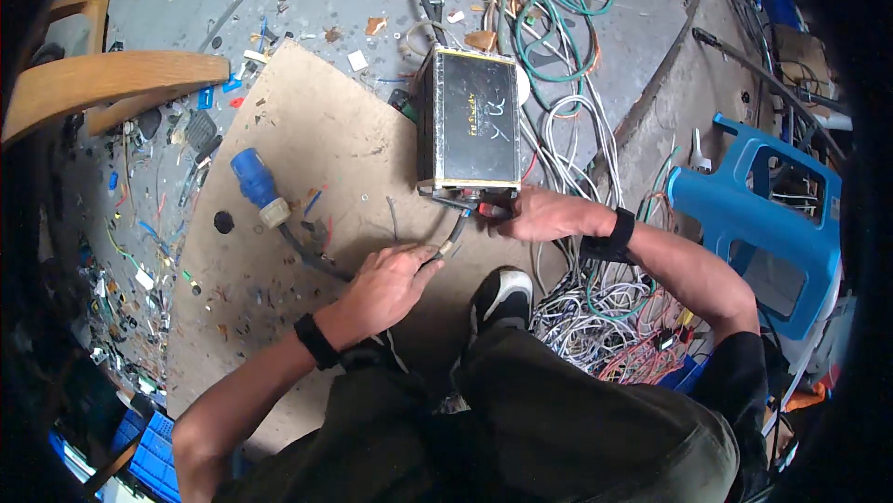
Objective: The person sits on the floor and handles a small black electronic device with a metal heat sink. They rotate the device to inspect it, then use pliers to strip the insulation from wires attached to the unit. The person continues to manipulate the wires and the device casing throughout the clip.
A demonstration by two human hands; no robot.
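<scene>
My left hand (391, 284) is closed around a dark cable (312, 257) on the tan board. One end of this cable carries a blue industrial plug (253, 178) with a pale collar, lying to the left. Its other end runs up to the near face of a black metal box (476, 117), with a bit of blue showing there. At the box's near right corner, my right hand (544, 215) is closed on a red-and-black handle (493, 210); the tool's working end is too small to make out. Handwritten marks cover the box's top.
Green and white cables (558, 47) lie coiled beyond and right of the box. A tangled wire heap (595, 322) spreads near my right foot. To the right lies a blue plastic stool (781, 191); a wooden chair arm (121, 75) juts in from the left. Scraps litter the floor.
</scene>
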